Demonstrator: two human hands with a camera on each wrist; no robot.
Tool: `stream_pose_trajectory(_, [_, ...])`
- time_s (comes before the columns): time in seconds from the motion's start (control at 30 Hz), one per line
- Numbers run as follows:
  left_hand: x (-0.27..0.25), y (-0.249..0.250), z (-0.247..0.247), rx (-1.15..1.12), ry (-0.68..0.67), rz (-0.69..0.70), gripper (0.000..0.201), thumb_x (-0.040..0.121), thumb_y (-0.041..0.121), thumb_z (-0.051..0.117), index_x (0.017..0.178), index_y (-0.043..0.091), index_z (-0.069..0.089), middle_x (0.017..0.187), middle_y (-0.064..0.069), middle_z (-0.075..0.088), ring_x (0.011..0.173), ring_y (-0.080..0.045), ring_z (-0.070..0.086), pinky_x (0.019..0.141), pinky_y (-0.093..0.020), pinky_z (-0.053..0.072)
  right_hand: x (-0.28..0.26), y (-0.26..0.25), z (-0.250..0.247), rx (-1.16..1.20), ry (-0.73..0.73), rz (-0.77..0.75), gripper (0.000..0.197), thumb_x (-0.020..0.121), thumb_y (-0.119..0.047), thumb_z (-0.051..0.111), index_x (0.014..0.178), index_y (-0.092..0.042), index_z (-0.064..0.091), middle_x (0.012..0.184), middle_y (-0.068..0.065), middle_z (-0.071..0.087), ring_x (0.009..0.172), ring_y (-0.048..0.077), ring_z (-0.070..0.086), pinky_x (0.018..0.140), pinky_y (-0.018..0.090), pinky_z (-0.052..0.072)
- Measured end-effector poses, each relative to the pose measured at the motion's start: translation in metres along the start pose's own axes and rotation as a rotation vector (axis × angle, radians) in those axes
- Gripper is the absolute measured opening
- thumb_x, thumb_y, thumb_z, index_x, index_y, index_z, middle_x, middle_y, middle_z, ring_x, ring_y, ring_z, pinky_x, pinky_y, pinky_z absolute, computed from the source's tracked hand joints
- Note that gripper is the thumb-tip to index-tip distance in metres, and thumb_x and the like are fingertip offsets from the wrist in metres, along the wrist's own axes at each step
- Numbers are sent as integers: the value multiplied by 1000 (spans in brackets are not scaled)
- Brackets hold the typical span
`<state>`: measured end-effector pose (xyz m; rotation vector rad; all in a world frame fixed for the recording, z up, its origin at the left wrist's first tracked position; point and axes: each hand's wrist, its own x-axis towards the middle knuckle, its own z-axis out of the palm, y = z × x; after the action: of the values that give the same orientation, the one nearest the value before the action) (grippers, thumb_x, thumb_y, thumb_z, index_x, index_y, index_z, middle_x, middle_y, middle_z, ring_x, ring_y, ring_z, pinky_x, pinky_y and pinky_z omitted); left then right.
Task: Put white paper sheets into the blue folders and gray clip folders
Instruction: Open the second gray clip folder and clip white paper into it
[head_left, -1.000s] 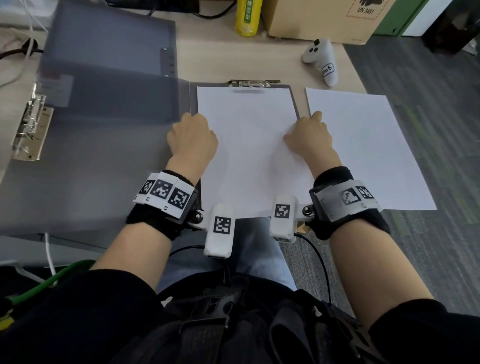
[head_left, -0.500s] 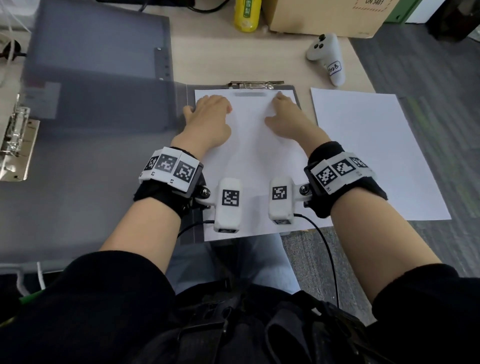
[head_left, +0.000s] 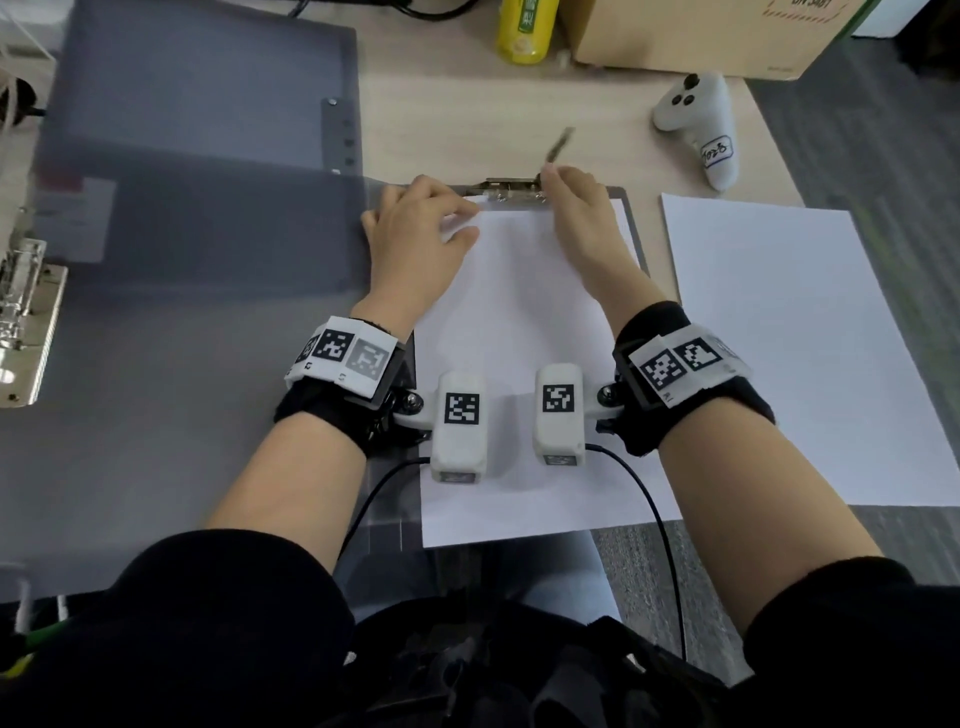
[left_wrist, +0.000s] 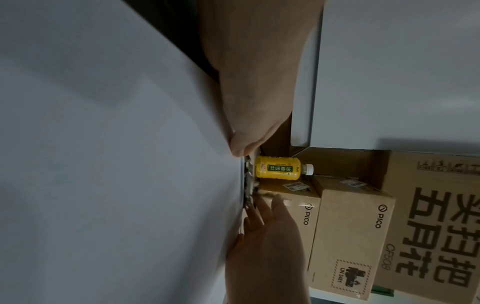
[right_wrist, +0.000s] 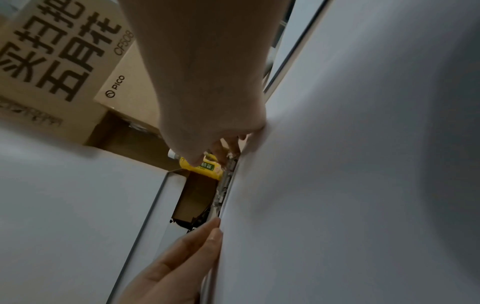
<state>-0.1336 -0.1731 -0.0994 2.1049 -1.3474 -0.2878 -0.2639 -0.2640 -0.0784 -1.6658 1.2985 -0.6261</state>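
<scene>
An open gray clip folder (head_left: 631, 228) lies before me, a white paper sheet (head_left: 519, 322) on its right panel. The sheet's top edge is at the metal clip (head_left: 511, 186), whose lever (head_left: 558, 145) stands raised and blurred. My left hand (head_left: 452, 218) presses flat on the sheet's top left corner with straight fingers. My right hand (head_left: 553, 179) touches the clip's right end at the lever's base; in the left wrist view its fingers (left_wrist: 265, 218) look straight. A second white sheet (head_left: 779, 353) lies on the table to the right.
The folder's gray cover (head_left: 182, 291) spreads left, over another gray folder (head_left: 208, 78). A metal binder mechanism (head_left: 26, 312) sits at the far left. Behind are a yellow bottle (head_left: 524, 31), a cardboard box (head_left: 701, 36) and a white controller (head_left: 701, 130). Carpet lies past the table's right edge.
Both hands slid up the sheet from its middle to the clip at the top. The clip's lever, flat before, now stands raised.
</scene>
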Motion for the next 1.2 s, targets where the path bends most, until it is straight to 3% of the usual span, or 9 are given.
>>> stream_pose_trajectory(0.07, [2,-1,1,-20,26,-4,20,87,34,61,105,31,69,120,12,57,119,-20,42,87,-28,21,3,-5,2,-39,-19,-27,49,101,-29,35,76,8,54,80,19,51,95,27,50,95,27,33])
stream_pose_trajectory(0.17, [5,-2,1,-57,48,-12,19,84,34,65,102,30,71,118,11,60,117,-21,44,86,-27,24,12,-10,7,-65,-24,-25,52,99,-37,38,52,-16,38,58,-1,41,66,7,42,74,15,29])
stream_pose_trajectory(0.23, [7,-4,1,-91,52,-10,18,83,34,66,100,30,72,116,11,61,116,-21,45,88,-26,24,19,-14,9,-64,-49,-19,51,97,-45,40,75,-9,69,81,7,66,83,15,58,81,25,42])
stream_pose_trajectory(0.37, [7,-6,1,-115,60,0,18,83,34,67,99,30,73,113,10,62,114,-21,46,87,-26,24,33,-28,11,-92,-138,5,52,95,-53,43,110,-10,69,120,2,65,110,17,55,96,30,41])
stream_pose_trajectory(0.57, [5,-6,3,-136,66,10,18,82,35,68,98,30,74,111,10,62,113,-20,46,87,-26,25,50,-36,13,-156,-203,127,39,81,-51,64,95,-16,57,87,-7,49,89,14,45,63,20,36])
stream_pose_trajectory(0.67, [5,-6,4,-156,73,11,17,81,35,68,96,30,74,110,10,62,111,-20,47,89,-29,28,58,-35,19,-225,-243,137,64,61,-60,71,103,-18,48,111,-4,47,107,16,44,99,32,42])
stream_pose_trajectory(0.73, [5,-6,3,-170,78,13,16,81,34,69,95,29,74,109,9,63,110,-21,47,93,-34,34,61,-35,23,-372,-232,120,77,68,-60,68,123,-10,48,135,0,41,128,21,37,111,42,33])
stream_pose_trajectory(0.97, [5,-5,3,-170,82,0,16,81,33,69,96,29,74,109,9,63,110,-21,47,96,-39,37,70,-40,37,-737,-234,148,96,78,-59,64,149,-14,16,160,6,1,147,33,-1,119,50,11])
stream_pose_trajectory(1.2, [4,-1,1,-169,65,-17,17,81,32,69,96,29,74,110,8,63,110,-22,47,95,-37,36,63,-41,39,-753,-201,149,88,82,-54,62,148,-18,18,161,4,-4,147,35,-5,118,53,6])
